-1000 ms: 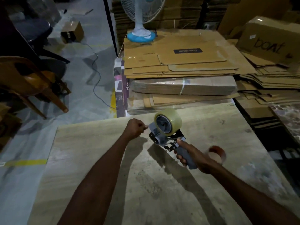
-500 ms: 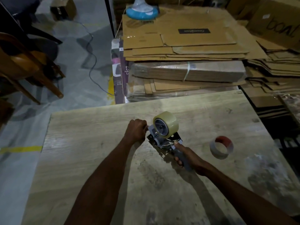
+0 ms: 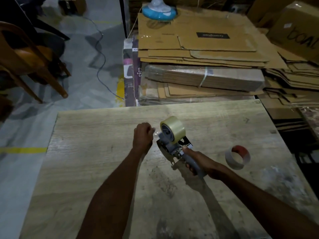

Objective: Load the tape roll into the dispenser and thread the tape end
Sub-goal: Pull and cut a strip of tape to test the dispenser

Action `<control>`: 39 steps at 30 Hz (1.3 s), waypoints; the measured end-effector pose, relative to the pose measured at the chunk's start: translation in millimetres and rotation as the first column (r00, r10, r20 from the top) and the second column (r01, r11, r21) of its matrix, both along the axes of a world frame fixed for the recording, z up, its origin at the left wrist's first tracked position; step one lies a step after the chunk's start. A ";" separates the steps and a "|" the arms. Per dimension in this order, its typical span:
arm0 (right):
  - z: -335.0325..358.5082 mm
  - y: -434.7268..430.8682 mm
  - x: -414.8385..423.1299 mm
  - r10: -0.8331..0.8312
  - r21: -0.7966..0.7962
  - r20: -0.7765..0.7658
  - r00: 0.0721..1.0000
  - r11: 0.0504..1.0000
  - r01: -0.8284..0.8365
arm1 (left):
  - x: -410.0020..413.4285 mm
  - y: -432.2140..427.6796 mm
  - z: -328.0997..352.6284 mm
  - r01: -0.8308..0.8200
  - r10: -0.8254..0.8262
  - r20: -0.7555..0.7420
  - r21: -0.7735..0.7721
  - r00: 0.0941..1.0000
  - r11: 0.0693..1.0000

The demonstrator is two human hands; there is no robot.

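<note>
A clear tape roll (image 3: 174, 128) sits mounted on the hub of a grey tape dispenser (image 3: 172, 146), held just above the wooden table (image 3: 96, 169). My right hand (image 3: 200, 163) grips the dispenser's grey handle. Just left of the roll, my left hand (image 3: 143, 135) is closed, its fingertips pinching the clear tape end (image 3: 156, 133) that runs from the roll. The dispenser's front plate and blade point down and left toward the tabletop.
An empty tape core with a red inside (image 3: 238, 156) lies on the table to the right. Stacks of flattened cardboard (image 3: 198, 49) and a fan base (image 3: 158, 12) lie beyond the far edge. A wooden chair (image 3: 25, 61) and a cable (image 3: 101, 62) are on the floor at left.
The view has tilted down and the dispenser has come lower toward the table. My left hand stays closed at the tape end beside the roll. The empty core is in plain sight.
</note>
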State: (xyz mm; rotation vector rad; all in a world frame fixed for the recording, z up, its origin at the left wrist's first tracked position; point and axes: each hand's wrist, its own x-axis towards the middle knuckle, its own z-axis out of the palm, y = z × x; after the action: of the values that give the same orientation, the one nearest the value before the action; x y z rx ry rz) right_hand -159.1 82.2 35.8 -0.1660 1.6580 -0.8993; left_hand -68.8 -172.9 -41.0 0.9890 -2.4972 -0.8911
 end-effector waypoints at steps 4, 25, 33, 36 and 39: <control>-1.5 -5.7 -2.2 -0.003 0.052 0.039 0.999 0.999 0.001 | 39.8 -2.0 -22.9 0.415 -0.414 0.074 -0.320 0.907 0.852; 12.6 -7.4 -14.3 -0.042 0.111 0.106 0.994 0.993 0.030 | 22.2 -29.4 7.7 0.861 -0.639 0.682 0.026 0.357 0.508; 35.7 -9.2 -10.0 0.002 0.064 0.142 0.990 0.998 -0.011 | 19.5 -17.6 17.4 0.804 -0.576 0.733 0.068 0.362 0.591; 40.3 -10.3 -6.0 -0.025 0.091 0.101 0.995 0.996 0.016 | 19.3 -16.0 18.4 0.779 -0.571 0.727 0.079 0.382 0.622; 42.8 -13.8 -3.6 -0.034 0.153 0.018 0.999 0.988 0.031 | 19.6 -14.1 20.9 0.770 -0.566 0.728 0.083 0.386 0.632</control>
State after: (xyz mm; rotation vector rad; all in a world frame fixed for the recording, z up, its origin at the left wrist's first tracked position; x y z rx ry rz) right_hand -162.7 68.3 78.6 -0.0247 1.7067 -0.7922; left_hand -49.3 -187.0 -20.1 0.0963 -3.6976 -0.2724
